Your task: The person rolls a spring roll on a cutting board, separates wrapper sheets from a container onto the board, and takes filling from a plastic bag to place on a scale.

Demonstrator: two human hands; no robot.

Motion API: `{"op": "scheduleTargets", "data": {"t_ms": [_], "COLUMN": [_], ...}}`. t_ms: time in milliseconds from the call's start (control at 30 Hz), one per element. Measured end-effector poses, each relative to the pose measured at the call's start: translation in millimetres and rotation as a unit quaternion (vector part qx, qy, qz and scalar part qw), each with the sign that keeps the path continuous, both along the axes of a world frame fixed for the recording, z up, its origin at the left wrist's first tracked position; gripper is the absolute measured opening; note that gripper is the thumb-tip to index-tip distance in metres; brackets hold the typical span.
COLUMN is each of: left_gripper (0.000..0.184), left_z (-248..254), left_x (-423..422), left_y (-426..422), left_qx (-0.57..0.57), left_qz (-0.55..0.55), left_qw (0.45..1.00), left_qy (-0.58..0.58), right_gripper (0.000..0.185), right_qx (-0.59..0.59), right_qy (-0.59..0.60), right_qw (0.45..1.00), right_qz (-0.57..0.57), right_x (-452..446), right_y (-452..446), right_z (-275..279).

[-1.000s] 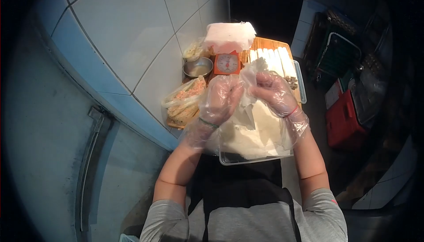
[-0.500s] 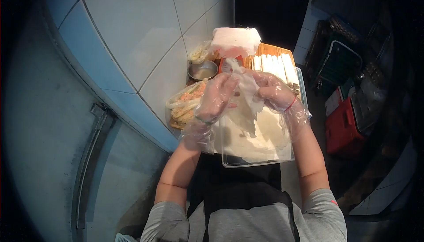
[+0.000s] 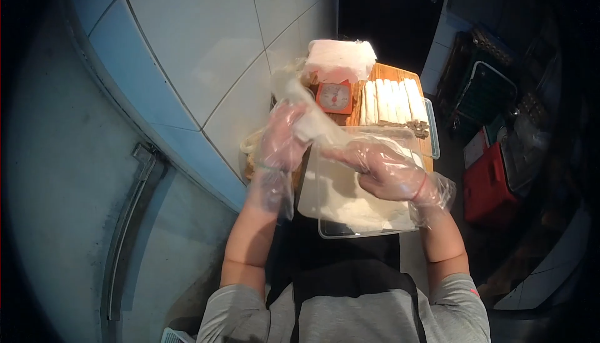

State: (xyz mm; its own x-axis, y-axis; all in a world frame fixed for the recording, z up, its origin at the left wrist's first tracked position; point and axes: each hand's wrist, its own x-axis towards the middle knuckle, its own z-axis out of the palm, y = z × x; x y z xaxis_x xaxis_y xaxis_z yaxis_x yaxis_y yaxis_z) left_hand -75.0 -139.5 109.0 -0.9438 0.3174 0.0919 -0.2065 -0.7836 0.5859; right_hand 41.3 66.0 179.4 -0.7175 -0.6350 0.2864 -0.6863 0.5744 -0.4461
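My left hand, in a clear plastic glove, is closed on a thin white wrapper sheet. The sheet is blurred by motion and slants from upper left down towards my right hand. That hand, gloved too, has its index finger stretched left beside the sheet's lower end, with the thumb apart. Whether the fingertip touches the sheet I cannot tell. Below both hands is a clear plastic container with pale wrapper sheets in it.
An orange dial scale stands behind the container, near a white paper-like stack. Several white rolls lie side by side on a wooden board. A tiled wall borders the left; a red box stands at right.
Both hands have come down and apart, the left one moving left. The sheet, formerly bunched between both hands, now stretches towards the upper left. The scale's dial has come into view.
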Motion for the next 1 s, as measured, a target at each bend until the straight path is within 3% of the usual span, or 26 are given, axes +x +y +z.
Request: {"op": "scheduleTargets", "data": {"t_ms": [33,133,233,333,367,467,600,700,800,967,1000], "left_gripper": [0.034,0.042,0.053,0.057,0.061,0.057,0.044,0.04,0.038,0.037,0.036], "left_z": [-9.4,-25.8,-77.4,-98.4,-100.2,-116.4,-144.6,-90.0,-66.7,-36.3,-30.3], "left_x": [7.8,66.0,94.6,100.9,91.4,54.9,16.3,13.3,-20.9,-53.5,-56.6], "left_y": [-8.2,-34.0,-57.4,-65.4,-65.3,-72.0,-67.4,-49.9,-55.3,-48.6,-47.1], "left_qx": [-0.139,-0.204,-0.336,-0.26,-0.179,-0.072,-0.179,-0.298,-0.557,-0.467,-0.456], "left_qz": [0.064,0.027,-0.039,-0.039,-0.05,-0.073,-0.011,0.015,-0.003,-0.104,-0.129], "left_qw": [0.982,0.979,0.939,0.962,0.978,0.985,0.98,0.954,0.823,0.877,0.879], "left_qy": [0.109,-0.006,-0.054,-0.073,-0.098,-0.139,-0.091,-0.035,0.111,0.05,0.051], "right_gripper": [0.074,0.068,0.06,0.059,0.059,0.058,0.052,0.046,0.042,0.038,0.038], "right_qx": [0.023,0.082,0.11,0.098,0.081,0.08,0.067,0.03,-0.019,-0.082,-0.146], "right_qy": [-0.026,-0.041,-0.124,-0.191,-0.208,-0.222,-0.231,-0.243,-0.239,-0.211,-0.264], "right_qw": [0.999,0.996,0.986,0.975,0.972,0.969,0.969,0.969,0.971,0.974,0.953], "right_qz": [-0.012,-0.021,0.032,0.064,0.068,0.071,0.066,0.031,-0.004,0.001,-0.021], "right_x": [5.9,14.0,20.8,22.3,22.3,19.2,21.5,21.0,14.8,3.7,0.5], "right_y": [-1.3,-0.2,-5.2,-7.3,-6.6,-3.4,1.8,9.6,14.3,10.1,8.5], "right_z": [2.6,-31.4,-80.7,-98.9,-101.3,-96.3,-95.3,-91.7,-92.1,-105.2,-108.8]}}
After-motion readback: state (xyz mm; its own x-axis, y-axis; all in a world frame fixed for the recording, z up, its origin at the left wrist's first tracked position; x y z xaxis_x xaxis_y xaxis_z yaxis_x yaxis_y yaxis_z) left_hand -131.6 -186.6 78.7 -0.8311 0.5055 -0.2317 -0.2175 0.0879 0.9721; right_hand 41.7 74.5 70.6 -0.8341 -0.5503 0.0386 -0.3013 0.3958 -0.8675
